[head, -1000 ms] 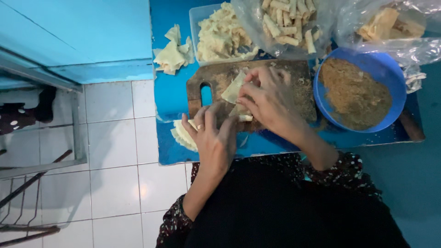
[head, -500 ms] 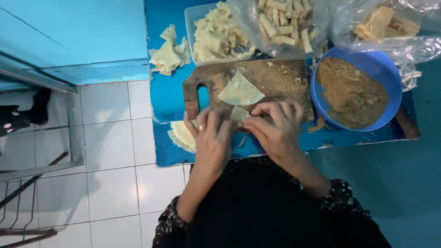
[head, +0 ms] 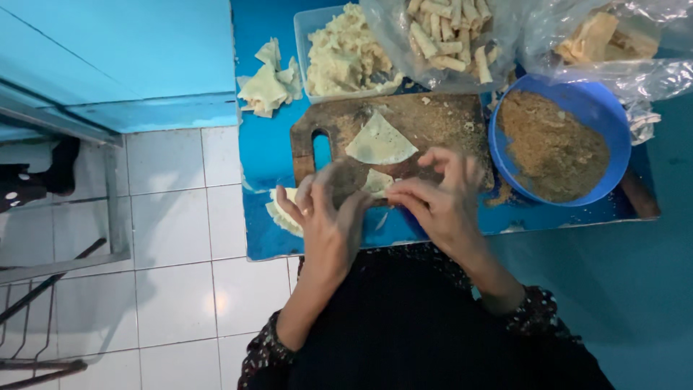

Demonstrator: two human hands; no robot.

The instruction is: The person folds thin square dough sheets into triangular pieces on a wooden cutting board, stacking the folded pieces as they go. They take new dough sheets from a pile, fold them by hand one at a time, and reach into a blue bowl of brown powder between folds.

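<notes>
From my remote seat, what has changed: a second ago the right hand (head: 440,198) reached up over the wooden cutting board (head: 433,119) among the pastry pieces while the left hand (head: 328,217) hung below it; now both have drawn together at the board's six o'clock edge, pinched closed on one small pale wrapper piece (head: 377,180) held between the fingertips; that suggests to me the work has passed from picking up to folding, with one triangular wrapper (head: 380,141) left lying flat in the middle of the board, just at twelve o'clock from the held piece and apart from it. The surface is a blue table (head: 267,152), bordered at nine o'clock by white floor tiles (head: 173,238) and a pale blue cabinet (head: 115,58) at ten; at three o'clock from the board stands a blue bowl (head: 621,137) of brown crumbs (head: 552,148); at twelve a clear tub (head: 303,50) of pale wrappers, and beside it plastic bags (head: 520,36) of finished rolls (head: 447,36); loose folded wrappers (head: 267,83) lie at eleven; a small stack of wrappers (head: 281,209) sits under the left hand's fingers at eight.
</notes>
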